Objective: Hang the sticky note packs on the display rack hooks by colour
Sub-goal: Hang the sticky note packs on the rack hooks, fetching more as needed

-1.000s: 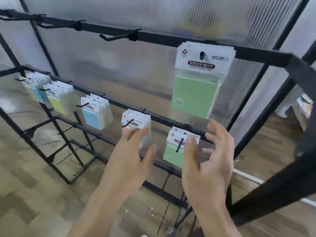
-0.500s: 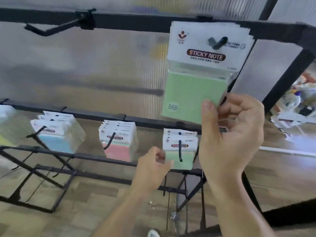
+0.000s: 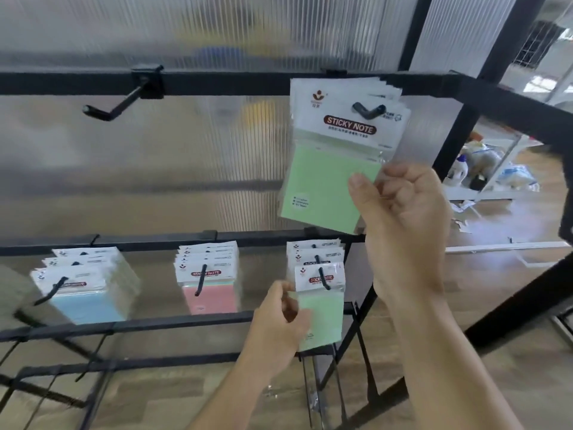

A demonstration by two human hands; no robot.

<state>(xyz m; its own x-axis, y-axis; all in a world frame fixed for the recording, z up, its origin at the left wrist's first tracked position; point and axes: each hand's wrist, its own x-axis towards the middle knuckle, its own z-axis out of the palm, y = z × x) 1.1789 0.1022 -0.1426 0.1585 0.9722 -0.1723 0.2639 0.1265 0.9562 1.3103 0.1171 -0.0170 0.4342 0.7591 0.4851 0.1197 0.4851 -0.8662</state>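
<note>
Several large green sticky note packs (image 3: 328, 181) hang on the top rail's right hook (image 3: 367, 109). My right hand (image 3: 400, 218) pinches their lower right corner, thumb on the front. On the middle rail a bunch of small green packs (image 3: 322, 308) hangs from a hook, and my left hand (image 3: 279, 324) grips the left edge of the front one. Pink packs (image 3: 210, 296) and blue packs (image 3: 83, 302) hang on hooks further left.
An empty hook (image 3: 114, 108) juts from the top rail (image 3: 217, 83) at the left. Behind the black rack (image 3: 465, 125) stands a ribbed translucent panel. Lower rails cross below the packs. White shelving with goods stands at the far right on a wooden floor.
The view has closed in on the rack. My right hand rose from the lower green packs to the large green packs and pinched them. My left hand moved right onto the small green packs.
</note>
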